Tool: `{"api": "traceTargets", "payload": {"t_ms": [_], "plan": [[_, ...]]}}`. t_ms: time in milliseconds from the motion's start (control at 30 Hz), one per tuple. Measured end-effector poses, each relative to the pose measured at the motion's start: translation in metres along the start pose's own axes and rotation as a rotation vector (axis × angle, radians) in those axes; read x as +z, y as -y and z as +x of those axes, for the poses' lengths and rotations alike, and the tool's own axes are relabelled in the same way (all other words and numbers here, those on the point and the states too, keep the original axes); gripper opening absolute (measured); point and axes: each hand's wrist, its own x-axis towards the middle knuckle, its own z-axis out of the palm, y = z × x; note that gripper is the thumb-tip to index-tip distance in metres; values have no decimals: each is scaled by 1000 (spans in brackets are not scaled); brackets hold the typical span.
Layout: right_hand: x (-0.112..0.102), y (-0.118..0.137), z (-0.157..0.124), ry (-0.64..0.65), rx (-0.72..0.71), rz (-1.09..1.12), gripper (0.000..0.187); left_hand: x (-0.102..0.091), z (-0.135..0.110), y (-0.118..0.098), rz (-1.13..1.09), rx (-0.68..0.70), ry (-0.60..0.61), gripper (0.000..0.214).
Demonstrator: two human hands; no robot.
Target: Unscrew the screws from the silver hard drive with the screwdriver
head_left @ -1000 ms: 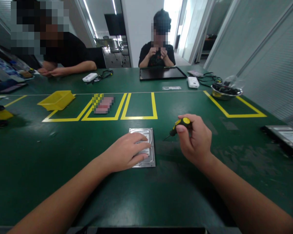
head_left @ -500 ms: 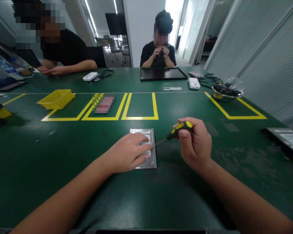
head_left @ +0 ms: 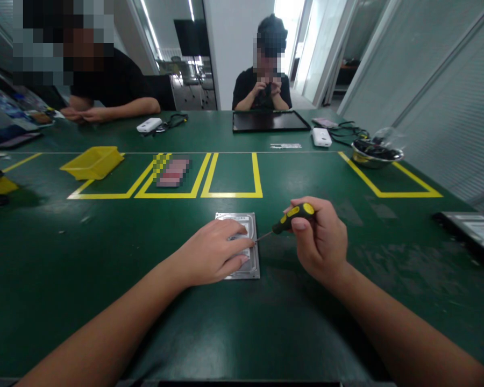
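Resting spread left hand point(head_left: 210, 252) on hard drive point(head_left: 251, 267), right hand point(head_left: 322, 234) gripping screwdriver point(head_left: 290, 217), tip at drive's edge, table point(head_left: 210, 333) around

Green table point(head_left: 89, 247) (yellow tape point(head_left: 232, 195) outlines), silver hard drive point(head_left: 250, 270), yellow bin point(head_left: 92, 164), metal bowl point(head_left: 367, 158), black panel point(head_left: 271, 121)

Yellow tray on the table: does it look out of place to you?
A little: the yellow tray sits across the left line of a yellow tape outline instead of squarely inside it, so it looks askew.
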Motion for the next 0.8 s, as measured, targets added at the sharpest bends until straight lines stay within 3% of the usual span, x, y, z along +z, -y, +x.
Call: {"api": "traceTargets", "payload": {"t_ms": [800], "plan": [[1, 13, 13, 90, -242, -65, 21, 1, -3, -1, 15, 19, -41, 32]]}}
